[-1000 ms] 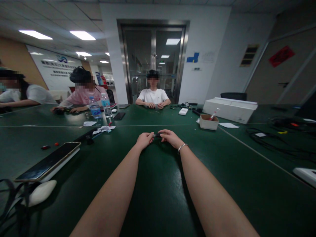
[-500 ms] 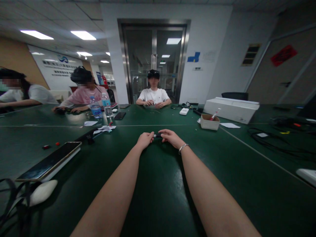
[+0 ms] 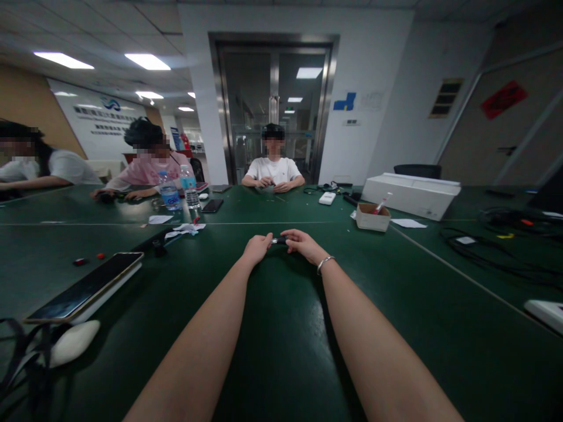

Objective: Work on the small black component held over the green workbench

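Between my two hands, low over the green table (image 3: 281,351), is a small black and silver rod-shaped object (image 3: 278,240), too small to name more exactly. My left hand (image 3: 257,250) pinches its silver end with thumb and fingers. The black end sits in my right hand (image 3: 305,247), whose curled fingers partly hide it. A silver bracelet (image 3: 324,265) circles my right wrist.
At left lie a phone on a white box (image 3: 88,287), a white mouse-shaped thing (image 3: 75,343) and black straps. Farther off stand water bottles (image 3: 169,193), crumpled paper (image 3: 185,230), a small carton (image 3: 372,218) and a long white box (image 3: 411,193). Three people sit around the table.
The whole view has shifted very slightly. My hands keep their hold on the black and silver object in nearly the same place.
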Demonstrator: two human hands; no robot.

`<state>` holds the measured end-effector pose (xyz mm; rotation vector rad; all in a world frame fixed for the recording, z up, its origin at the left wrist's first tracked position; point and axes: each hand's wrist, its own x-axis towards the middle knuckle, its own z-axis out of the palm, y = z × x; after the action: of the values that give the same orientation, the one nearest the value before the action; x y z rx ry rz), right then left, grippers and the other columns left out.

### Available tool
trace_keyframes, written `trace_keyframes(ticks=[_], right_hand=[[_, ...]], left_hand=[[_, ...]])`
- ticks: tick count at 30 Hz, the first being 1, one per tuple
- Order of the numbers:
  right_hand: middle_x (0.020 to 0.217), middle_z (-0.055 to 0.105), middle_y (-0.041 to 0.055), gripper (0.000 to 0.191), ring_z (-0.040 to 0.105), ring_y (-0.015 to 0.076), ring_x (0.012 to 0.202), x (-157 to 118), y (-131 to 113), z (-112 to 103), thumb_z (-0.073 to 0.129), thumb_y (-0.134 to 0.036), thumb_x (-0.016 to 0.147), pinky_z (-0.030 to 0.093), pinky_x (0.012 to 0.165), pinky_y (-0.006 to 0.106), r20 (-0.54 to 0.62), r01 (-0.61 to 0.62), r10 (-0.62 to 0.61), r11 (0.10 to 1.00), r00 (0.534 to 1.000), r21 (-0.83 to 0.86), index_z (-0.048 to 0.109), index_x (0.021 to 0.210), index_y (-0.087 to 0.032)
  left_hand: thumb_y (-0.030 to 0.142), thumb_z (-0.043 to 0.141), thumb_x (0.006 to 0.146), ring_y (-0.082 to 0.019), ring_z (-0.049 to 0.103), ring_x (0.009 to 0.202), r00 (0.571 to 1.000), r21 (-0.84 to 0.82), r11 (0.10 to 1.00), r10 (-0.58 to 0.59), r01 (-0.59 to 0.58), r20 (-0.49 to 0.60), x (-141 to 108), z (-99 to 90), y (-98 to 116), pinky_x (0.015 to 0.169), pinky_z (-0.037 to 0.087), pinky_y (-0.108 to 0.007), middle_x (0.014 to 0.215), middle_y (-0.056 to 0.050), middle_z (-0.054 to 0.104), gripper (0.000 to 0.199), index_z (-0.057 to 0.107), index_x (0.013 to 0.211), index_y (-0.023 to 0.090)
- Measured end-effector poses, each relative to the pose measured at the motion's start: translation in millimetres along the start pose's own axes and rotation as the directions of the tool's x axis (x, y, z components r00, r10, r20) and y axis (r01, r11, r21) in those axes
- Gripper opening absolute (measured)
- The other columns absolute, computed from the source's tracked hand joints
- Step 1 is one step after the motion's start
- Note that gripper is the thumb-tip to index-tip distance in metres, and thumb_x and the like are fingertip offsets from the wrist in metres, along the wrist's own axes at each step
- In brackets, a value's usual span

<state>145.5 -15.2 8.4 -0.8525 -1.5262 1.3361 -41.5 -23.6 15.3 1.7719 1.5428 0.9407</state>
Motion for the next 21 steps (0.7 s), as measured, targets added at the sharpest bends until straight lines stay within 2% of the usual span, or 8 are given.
trace_keyframes(ticks=[6,13,21], right_hand=[[0.074,0.063,-0.0018,0.025,0.054,0.0038,0.049,1.6,2.1,-0.5,0.063,-0.011,0.075,0.044,0.051,0.016,-0.019,-0.003,0.003,1.0,1.0,-0.01,0.064,0.1,-0.016],[0.072,0.067,0.0015,0.019,0.054,0.0048,0.047,5.5,5.6,-1.4,0.067,-0.019,0.077,0.043,0.048,0.016,-0.084,-0.031,0.029,0.999,0.996,-0.025,0.065,0.095,-0.013],[0.067,0.069,0.005,0.013,0.056,0.0066,0.047,5.4,5.8,-0.9,0.062,-0.023,0.083,0.047,0.049,0.017,-0.104,-0.049,0.052,0.998,0.993,0.028,0.063,0.089,-0.012]], left_hand=[[0.054,0.037,0.085,-0.014,0.043,0.048,0.999,0.006,1.0,0.007,-0.007,-0.043,2.0,2.2,-3.0,0.053,0.029,-0.027,0.048,0.0,0.049,0.051,0.054,0.054,0.018],[0.058,0.043,0.082,-0.01,0.045,0.05,0.999,-0.199,0.98,0.027,-0.021,0.027,3.2,6.5,-9.6,0.051,0.035,-0.024,0.058,0.0,0.054,0.049,0.061,0.071,0.013],[0.047,0.052,0.081,-0.009,0.047,0.055,0.996,-0.323,0.944,0.079,-0.061,0.043,0.6,6.6,-7.2,0.052,0.039,-0.021,0.065,0.0,0.052,0.035,0.06,0.082,0.013]])
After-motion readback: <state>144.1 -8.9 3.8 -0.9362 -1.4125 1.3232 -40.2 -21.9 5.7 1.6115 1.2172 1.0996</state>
